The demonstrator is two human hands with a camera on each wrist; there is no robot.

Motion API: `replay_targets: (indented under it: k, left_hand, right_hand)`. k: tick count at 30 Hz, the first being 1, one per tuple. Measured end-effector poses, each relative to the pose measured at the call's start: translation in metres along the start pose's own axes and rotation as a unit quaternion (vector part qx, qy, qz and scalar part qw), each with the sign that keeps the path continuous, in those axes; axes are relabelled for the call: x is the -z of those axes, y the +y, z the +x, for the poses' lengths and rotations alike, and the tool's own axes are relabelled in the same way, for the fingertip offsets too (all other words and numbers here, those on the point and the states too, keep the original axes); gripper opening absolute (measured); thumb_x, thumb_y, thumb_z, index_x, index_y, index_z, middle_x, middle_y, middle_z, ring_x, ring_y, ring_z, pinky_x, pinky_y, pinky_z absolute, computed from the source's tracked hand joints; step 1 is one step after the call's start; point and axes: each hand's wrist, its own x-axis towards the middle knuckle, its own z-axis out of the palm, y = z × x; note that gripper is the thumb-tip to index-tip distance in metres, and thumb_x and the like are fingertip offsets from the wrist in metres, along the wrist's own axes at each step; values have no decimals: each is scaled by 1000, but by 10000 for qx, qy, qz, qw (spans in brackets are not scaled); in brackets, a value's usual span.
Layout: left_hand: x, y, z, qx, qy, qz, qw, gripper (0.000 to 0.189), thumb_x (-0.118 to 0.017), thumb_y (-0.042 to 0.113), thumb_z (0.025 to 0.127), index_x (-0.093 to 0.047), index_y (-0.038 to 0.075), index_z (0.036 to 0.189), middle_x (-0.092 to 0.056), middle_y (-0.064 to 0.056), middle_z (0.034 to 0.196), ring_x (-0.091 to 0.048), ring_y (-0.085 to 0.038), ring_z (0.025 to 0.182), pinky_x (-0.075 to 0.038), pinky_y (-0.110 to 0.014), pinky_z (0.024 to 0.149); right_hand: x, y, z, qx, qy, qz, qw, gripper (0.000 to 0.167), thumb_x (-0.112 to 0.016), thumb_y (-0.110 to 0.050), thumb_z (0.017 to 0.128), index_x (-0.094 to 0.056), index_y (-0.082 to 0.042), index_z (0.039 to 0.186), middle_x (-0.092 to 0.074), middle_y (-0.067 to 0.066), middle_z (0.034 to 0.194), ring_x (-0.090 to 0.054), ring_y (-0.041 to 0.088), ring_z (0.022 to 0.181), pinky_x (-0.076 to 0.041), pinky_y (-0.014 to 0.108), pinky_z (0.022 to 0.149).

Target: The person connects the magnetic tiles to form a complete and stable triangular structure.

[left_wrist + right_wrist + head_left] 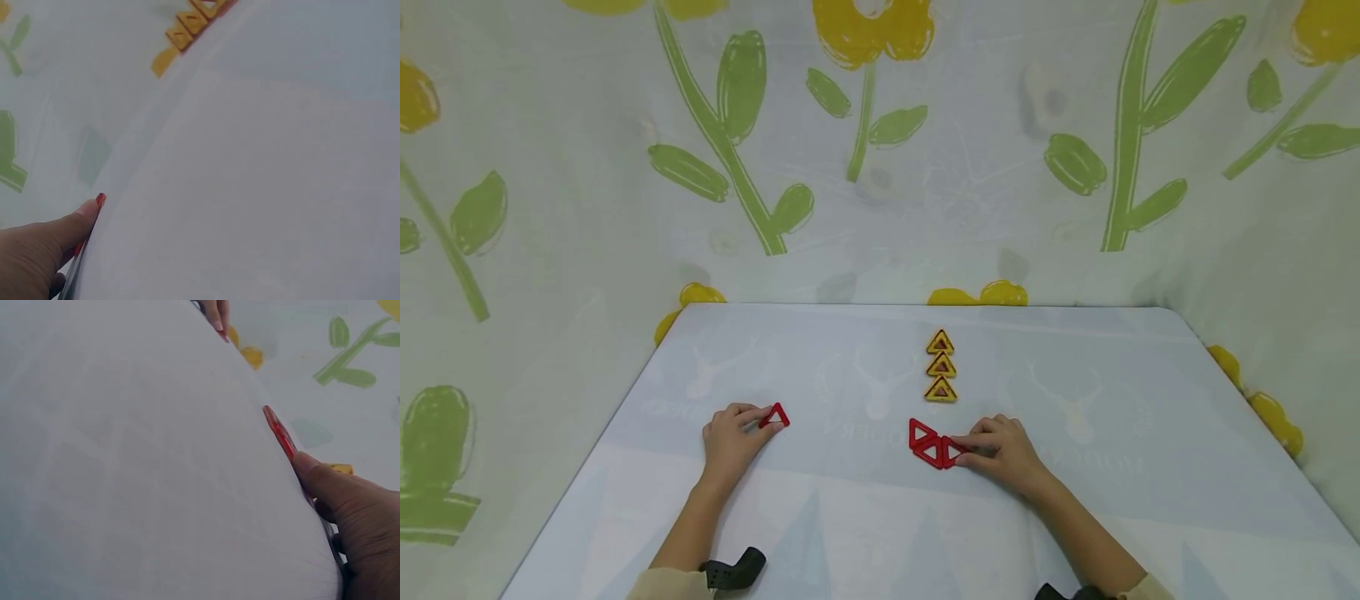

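Note:
My left hand [733, 442] pinches a red triangle tile [780, 411] flat on the left part of the table. To the right, my right hand [1006, 454] holds another red triangle tile [951, 452] between thumb and fingers. That tile lies edge to edge with a middle red triangle [929, 451], which joins an upper-left red triangle [919, 434]. In the left wrist view the thumb presses on a red tile tip [100, 199]. The right wrist view shows red tile edges [279, 432] just beyond the thumb.
Beyond the red tiles, yellow triangle pieces with brown centres form a column: a near one [940, 390], a middle one [941, 365] and a far one [940, 342]. The pale printed table [850, 500] ends at a back edge before a flowered curtain [955, 150].

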Motion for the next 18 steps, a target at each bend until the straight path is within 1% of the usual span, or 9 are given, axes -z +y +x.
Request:
replay_targets:
  k: [5,9,15,18]
  left_hand:
    - [-5,2,-5,-180,105,-29,9998,38,-78,22,77,-70,3,110,-60,-16,109,-47,-37,106,-21,-57,97]
    - [-9,6,-10,-335,158,-12,9993,37,-80,22,75,-72,3,106,-61,-14,105,-49,-36,103,-23,-55,94]
    - [-16,13,-16,-764,340,-127,9964,33,-83,19,69,-75,4,97,-62,-11,97,-51,-33,96,-26,-56,91]
    - [-20,15,-18,-858,293,-221,9956,31,-83,18,69,-75,4,96,-62,-10,96,-51,-32,96,-26,-56,91]
  right_hand:
    - [0,1,0,-1,-12,-4,10000,28,-81,-24,71,-77,-16,97,-58,-13,80,-44,2,78,-32,26,68]
    - [-1,3,0,48,13,-17,10000,28,-81,-23,71,-77,-16,97,-58,-14,81,-44,2,79,-33,26,69]
    - [-1,3,0,70,16,-30,10000,28,-81,-23,71,-77,-16,97,-58,-14,80,-44,2,78,-32,26,69]
    - [0,1,0,15,2,-36,10000,28,-81,-23,71,-77,-16,97,-58,-13,80,-44,2,79,-32,26,69]
